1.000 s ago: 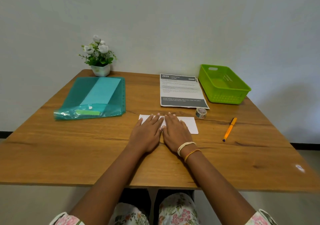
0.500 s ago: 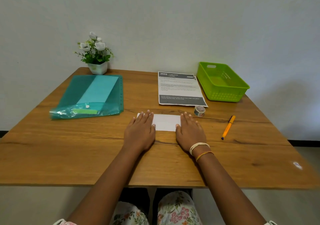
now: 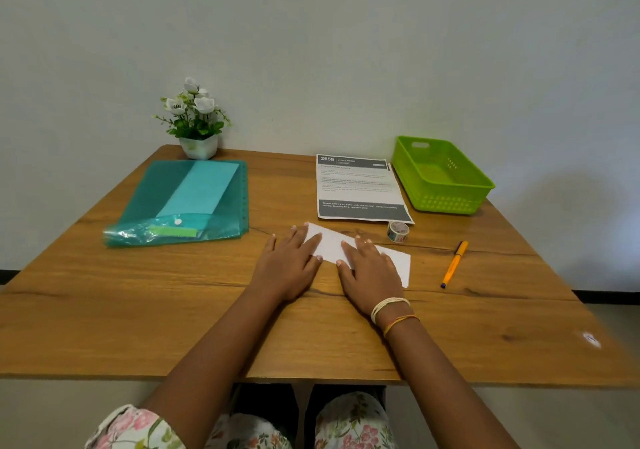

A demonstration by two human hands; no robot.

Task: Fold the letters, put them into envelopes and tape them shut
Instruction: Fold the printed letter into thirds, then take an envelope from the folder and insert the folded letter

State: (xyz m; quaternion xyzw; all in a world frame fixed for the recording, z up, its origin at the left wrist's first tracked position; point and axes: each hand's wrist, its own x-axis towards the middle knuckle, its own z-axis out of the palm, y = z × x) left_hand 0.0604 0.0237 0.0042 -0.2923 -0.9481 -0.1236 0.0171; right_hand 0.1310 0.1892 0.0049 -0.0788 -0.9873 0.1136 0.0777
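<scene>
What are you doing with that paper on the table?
A person sits at a wooden table and presses both hands flat on a folded white letter. The left hand covers its left end and the right hand lies on its right part. A roll of tape and an orange pen lie to the right, untouched. A teal folder lies to the left, and a green basket stands in the far right corner. The letter is not yet in an envelope.

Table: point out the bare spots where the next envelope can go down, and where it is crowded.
Bare wood: the table's near strip in front of both hands, and the gap between teal folder and printed sheet. Crowded: the right, where tape roll, pen and green basket cluster around the folded letter.
</scene>
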